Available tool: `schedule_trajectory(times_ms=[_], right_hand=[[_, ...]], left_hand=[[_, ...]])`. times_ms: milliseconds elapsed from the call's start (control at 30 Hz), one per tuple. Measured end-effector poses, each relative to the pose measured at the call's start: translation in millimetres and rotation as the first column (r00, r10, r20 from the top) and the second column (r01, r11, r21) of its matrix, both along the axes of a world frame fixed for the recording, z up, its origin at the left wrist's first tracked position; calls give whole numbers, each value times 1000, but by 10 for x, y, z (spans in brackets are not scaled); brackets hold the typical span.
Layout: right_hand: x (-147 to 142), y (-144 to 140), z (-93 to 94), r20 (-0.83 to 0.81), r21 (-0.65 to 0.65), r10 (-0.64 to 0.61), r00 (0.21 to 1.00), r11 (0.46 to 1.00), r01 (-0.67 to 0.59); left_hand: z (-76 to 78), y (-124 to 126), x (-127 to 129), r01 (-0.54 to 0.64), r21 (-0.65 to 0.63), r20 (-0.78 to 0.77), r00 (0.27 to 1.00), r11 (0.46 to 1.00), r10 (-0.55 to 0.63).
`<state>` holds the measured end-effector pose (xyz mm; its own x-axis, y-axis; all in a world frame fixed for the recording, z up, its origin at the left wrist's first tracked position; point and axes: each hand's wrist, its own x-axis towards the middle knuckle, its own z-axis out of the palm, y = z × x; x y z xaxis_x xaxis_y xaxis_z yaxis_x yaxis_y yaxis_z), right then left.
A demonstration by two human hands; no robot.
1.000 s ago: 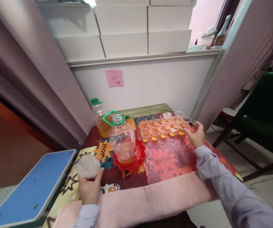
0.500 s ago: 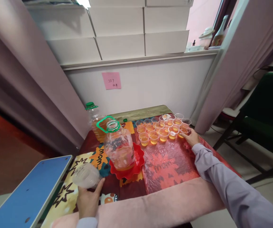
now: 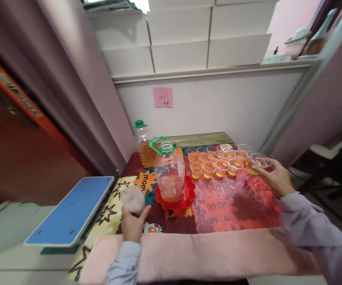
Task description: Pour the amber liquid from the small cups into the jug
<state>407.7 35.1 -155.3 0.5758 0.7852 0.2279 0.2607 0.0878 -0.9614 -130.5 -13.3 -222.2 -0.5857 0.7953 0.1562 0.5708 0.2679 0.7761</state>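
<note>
Left hand curled in a grip, right hand seemingly pinching, arm outstretched

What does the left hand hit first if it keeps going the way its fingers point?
Likely the open jug on the red tray. The left hand, holding a clear cup stack, points up-right toward it; depth unclear.

Small clear plastic cup with amber liquid in bottom, lifted off the tabletop, roughly upright, slightly tilted, at right end of the cup cluster, pinched at its rim by right hand fingers. Stack of clear frosted plastic cups, empty, lying tilted with its round end toward the camera, held from below by left hand over the patterned cloth, just left of the red dish. Both things well apart, blurred in this view.
</note>
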Motion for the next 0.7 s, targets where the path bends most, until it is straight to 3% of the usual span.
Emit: schedule_trajectory(times_ms=[133, 333, 500, 700], right_hand=[[-493, -166, 688, -121, 54, 217, 969, 976, -212], [-1241, -192, 1483, -54, 52, 432, 900, 902, -430], [-1712, -69, 1815, 61, 50, 583, 810, 808, -586], [-2090, 137, 1942, 120, 54, 691, 713, 713, -700]], left_hand=[[-16, -44, 2, 17, 33, 13, 1000, 999, -18], [-45, -67, -13, 31, 90, 54, 998, 995, -36], [-42, -93, -20, 70, 124, 68, 995, 990, -79], [-42, -90, -22, 99, 119, 83, 991, 988, -109]])
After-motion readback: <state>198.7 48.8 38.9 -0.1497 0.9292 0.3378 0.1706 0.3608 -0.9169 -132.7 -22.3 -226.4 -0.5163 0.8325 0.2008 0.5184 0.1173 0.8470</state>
